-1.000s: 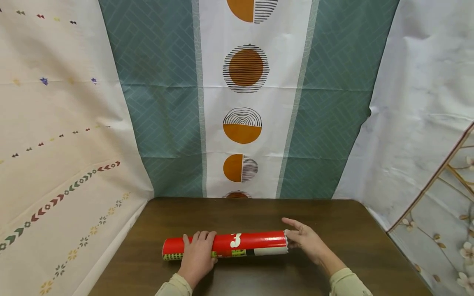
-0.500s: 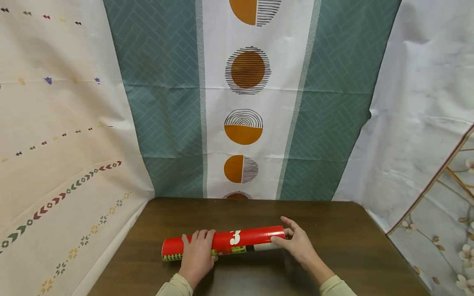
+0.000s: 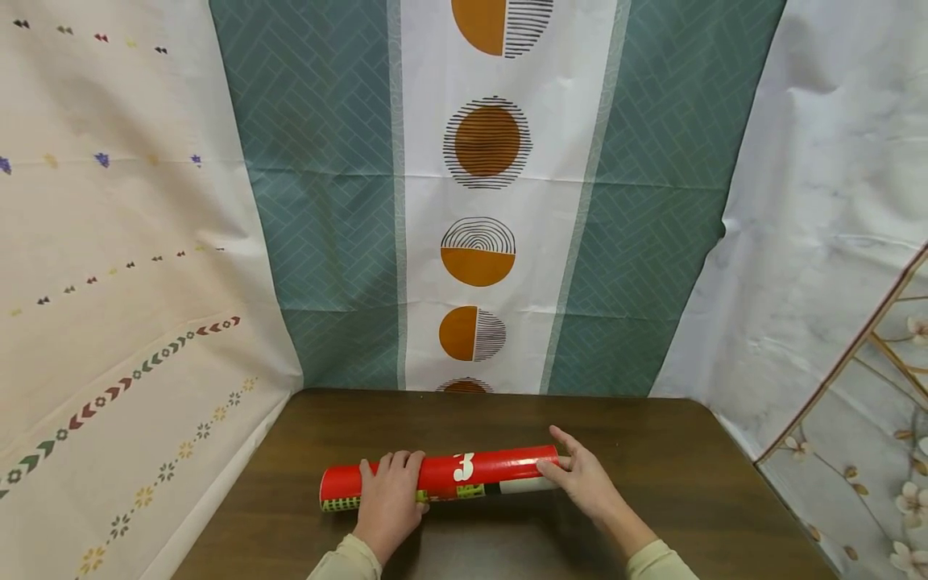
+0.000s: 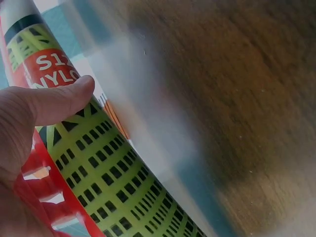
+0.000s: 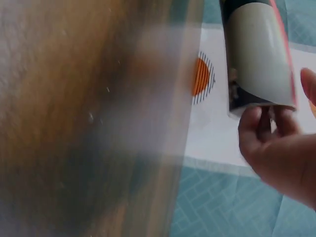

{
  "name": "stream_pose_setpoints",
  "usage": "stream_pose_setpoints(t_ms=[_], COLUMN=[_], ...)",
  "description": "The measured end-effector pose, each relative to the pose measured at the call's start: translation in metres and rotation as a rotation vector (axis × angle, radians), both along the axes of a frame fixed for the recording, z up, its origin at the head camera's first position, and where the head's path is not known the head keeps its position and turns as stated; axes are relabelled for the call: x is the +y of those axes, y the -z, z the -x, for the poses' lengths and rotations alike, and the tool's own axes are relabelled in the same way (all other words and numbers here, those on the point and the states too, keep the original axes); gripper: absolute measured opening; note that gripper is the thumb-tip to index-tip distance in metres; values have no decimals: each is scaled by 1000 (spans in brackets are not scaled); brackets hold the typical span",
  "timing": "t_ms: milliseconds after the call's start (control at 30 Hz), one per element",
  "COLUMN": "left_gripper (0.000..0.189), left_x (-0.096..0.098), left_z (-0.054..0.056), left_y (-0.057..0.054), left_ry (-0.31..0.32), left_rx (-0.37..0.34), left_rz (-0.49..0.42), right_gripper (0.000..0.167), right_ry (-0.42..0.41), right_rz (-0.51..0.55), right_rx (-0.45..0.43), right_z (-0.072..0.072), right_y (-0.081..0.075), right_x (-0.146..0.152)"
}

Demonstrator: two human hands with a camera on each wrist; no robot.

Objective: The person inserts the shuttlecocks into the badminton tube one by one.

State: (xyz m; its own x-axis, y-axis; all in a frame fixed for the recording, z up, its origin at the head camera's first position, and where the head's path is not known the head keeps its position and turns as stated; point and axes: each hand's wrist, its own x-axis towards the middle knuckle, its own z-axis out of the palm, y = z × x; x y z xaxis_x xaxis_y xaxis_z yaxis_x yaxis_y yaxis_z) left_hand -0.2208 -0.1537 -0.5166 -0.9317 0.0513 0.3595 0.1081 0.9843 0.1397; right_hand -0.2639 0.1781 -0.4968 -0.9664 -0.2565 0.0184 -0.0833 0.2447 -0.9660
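A red shuttlecock tube with a white logo lies lengthwise in front of me, its right end tilted up slightly. Lettering that starts "NYLO" and a lime-green patterned band show in the left wrist view. My left hand grips the tube left of its middle, thumb along the near side and fingers over the top. At the right end, my right hand pinches around the rim with curled fingertips, one finger held out straight. What lies inside the tube is hidden.
The dark brown table reaches back to a green and white curtain with orange circles. A cream cloth hangs at the left, a marble-patterned flowered cloth at the right.
My right hand has moved left and closed in on the tube's right end, covering its white jagged edge. That end has risen slightly. The left hand keeps its hold.
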Motion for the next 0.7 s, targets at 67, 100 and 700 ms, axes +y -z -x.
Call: stream_pose_setpoints(t_ms=[67, 100, 700], left_gripper=[79, 79, 80], left_x=[-2, -4, -30], left_z=[7, 11, 60], left_y=[2, 3, 17], left_ry=[-20, -35, -299], left_rx=[7, 11, -58], left_rz=[7, 9, -41], right_gripper=[82, 80, 67], right_ry=[91, 130, 3], right_rz=[-20, -21, -37], right_rx=[31, 38, -32], right_z=[2, 2, 4], right_y=[-1, -2, 11], right_x=[4, 7, 33])
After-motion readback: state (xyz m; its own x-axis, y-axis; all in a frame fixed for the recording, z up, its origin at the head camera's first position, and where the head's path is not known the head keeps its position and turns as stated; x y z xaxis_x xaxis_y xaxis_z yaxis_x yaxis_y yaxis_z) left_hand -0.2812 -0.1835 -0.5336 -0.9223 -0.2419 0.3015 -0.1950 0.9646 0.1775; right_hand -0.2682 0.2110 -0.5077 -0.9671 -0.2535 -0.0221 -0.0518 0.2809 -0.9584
